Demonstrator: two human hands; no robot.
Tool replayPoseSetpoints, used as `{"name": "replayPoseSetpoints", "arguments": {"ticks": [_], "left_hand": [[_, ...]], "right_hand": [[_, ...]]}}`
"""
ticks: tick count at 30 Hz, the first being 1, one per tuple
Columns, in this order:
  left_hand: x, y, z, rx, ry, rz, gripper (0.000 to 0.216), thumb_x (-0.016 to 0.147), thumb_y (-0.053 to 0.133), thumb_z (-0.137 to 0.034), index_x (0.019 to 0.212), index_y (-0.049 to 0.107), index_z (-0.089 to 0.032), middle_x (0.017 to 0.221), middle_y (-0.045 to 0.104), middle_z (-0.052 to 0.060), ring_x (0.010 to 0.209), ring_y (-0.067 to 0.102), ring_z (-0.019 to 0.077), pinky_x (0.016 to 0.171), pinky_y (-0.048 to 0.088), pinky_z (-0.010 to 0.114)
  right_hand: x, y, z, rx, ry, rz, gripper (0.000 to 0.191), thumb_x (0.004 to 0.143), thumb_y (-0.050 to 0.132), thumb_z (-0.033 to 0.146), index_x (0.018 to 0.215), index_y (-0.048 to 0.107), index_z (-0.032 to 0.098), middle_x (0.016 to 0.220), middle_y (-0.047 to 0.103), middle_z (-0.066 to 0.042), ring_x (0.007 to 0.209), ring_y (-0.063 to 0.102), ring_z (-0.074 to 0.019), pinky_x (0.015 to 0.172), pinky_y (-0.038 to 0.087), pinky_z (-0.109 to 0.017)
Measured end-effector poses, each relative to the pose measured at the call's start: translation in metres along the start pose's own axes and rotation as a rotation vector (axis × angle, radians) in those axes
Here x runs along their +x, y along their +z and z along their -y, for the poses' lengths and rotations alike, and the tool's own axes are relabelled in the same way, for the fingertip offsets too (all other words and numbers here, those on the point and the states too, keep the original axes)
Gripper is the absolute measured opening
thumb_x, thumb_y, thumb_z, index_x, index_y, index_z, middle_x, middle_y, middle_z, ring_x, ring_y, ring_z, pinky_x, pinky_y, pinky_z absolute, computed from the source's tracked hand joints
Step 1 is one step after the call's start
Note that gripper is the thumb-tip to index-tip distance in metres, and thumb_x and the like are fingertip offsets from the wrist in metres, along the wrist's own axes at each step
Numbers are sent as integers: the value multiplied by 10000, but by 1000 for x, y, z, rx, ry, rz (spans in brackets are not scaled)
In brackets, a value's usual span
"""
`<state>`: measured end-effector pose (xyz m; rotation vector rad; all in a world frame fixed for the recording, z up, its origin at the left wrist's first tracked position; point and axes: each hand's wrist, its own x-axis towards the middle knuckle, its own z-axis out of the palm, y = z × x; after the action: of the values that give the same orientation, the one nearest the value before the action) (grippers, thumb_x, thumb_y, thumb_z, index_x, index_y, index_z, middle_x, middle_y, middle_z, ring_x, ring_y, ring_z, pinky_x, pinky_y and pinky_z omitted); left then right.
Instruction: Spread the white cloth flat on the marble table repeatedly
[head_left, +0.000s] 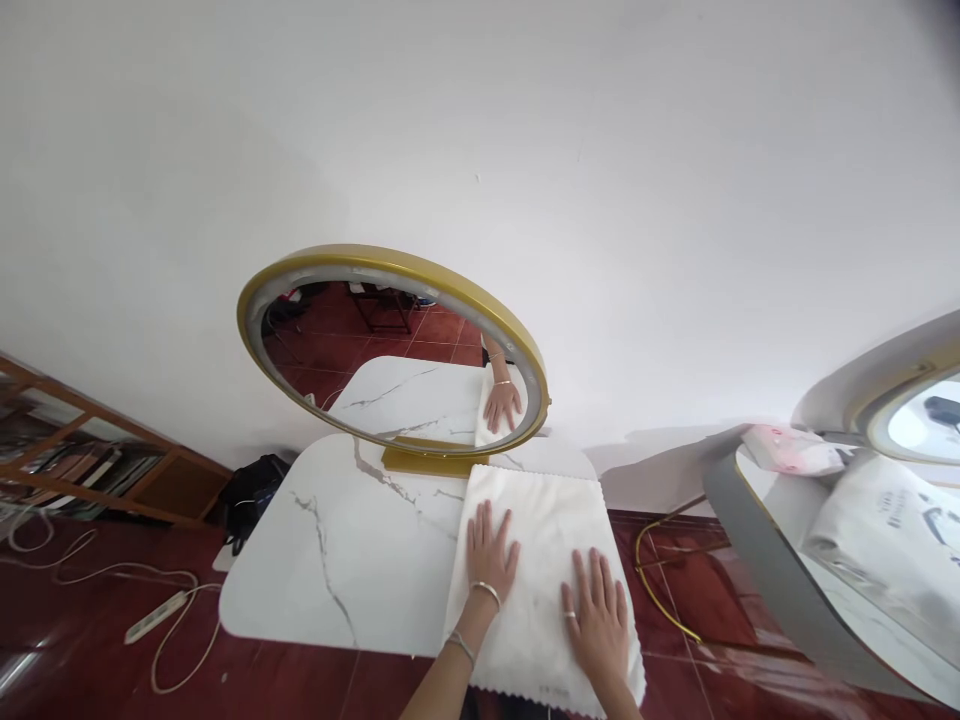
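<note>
Smoothing step, we judge: left hand [491,552] and right hand [598,615] lie palm-down on the white cloth [551,505], fingers spread flat, gripping nothing. Cloth covers the right side of the tabletop [337,560], near edge overhanging, far edge by the round mirror [394,350]. Any further stroke, we reckon, calls for light even pressure so it doesn't slide off.

This looks like a room in a home, arranged as a dressing corner: a white marble-patterned worktop [330,560] with rounded corners carries a round gold-framed mirror [394,350] against a bare white wall [525,130]. Below are glossy dark-red floor tiles [675,600], a low wooden bookshelf [90,460] and a white power strip [156,617] lying on the floor
</note>
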<state>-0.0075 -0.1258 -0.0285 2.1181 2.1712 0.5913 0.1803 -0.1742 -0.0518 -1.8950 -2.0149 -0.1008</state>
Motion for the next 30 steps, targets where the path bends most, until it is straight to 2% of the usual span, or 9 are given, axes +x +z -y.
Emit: {"name": "replayPoseSetpoints", "arguments": {"ticks": [3, 12, 17, 20, 23, 26, 30], "left_hand": [[-7, 8, 7, 55, 3, 24, 546, 882, 479, -390, 1414, 363, -344, 1549, 226, 22, 1412, 215, 280, 1128, 236, 473], [-5, -2, 12, 5, -3, 35, 543, 888, 478, -398, 1415, 360, -346, 1550, 215, 33, 1415, 213, 269, 1140, 238, 463], [3, -7, 38, -90, 3, 54, 549, 879, 497, -372, 1412, 369, -344, 1543, 240, 26, 1415, 211, 282, 1139, 244, 498], [11, -17, 67, -105, 26, 59, 546, 885, 496, -330, 1413, 361, -356, 1527, 284, 6, 1414, 216, 273, 1130, 264, 510], [13, -30, 108, -78, 30, 50, 531, 893, 486, -326, 1410, 367, -346, 1520, 301, 13, 1409, 236, 263, 1116, 284, 514], [10, -46, 163, -30, 26, 33, 507, 897, 471, -352, 1398, 397, -322, 1527, 285, 39, 1405, 247, 259, 1112, 282, 506], [-2, -77, 250, 61, -41, 2, 489, 894, 463, -352, 1381, 425, -321, 1527, 287, 47, 1407, 245, 242, 1121, 262, 478]], "right_hand": [[0, -1, 1, 7, -6, 3, 622, 940, 126, 498, 1500, 120, 228, 1553, 173, -69, 1421, 165, -239, 1106, 205, -494], [3, -1, 9, -13, -32, -15, 597, 940, 165, 506, 1492, 154, 278, 1572, 63, -73, 1426, 125, -297, 1100, 183, -538], [5, 5, 33, -52, -44, -21, 596, 943, 236, 474, 1495, 94, 301, 1574, 48, -70, 1424, 140, -289, 1096, 207, -523], [6, 11, 67, -75, -18, -26, 594, 948, 236, 461, 1496, 71, 301, 1575, 34, -68, 1426, 133, -288, 1094, 216, -519], [6, 19, 112, -86, 3, -13, 604, 949, 254, 456, 1496, 46, 307, 1576, 28, -61, 1427, 123, -288, 1092, 225, -518], [6, 29, 167, -75, -16, -3, 633, 943, 307, 439, 1495, 23, 312, 1575, 28, -64, 1427, 125, -292, 1094, 227, -515], [7, 45, 251, -20, -96, -16, 674, 927, 371, 404, 1498, 28, 301, 1571, 43, -81, 1421, 139, -313, 1091, 230, -516]]}}
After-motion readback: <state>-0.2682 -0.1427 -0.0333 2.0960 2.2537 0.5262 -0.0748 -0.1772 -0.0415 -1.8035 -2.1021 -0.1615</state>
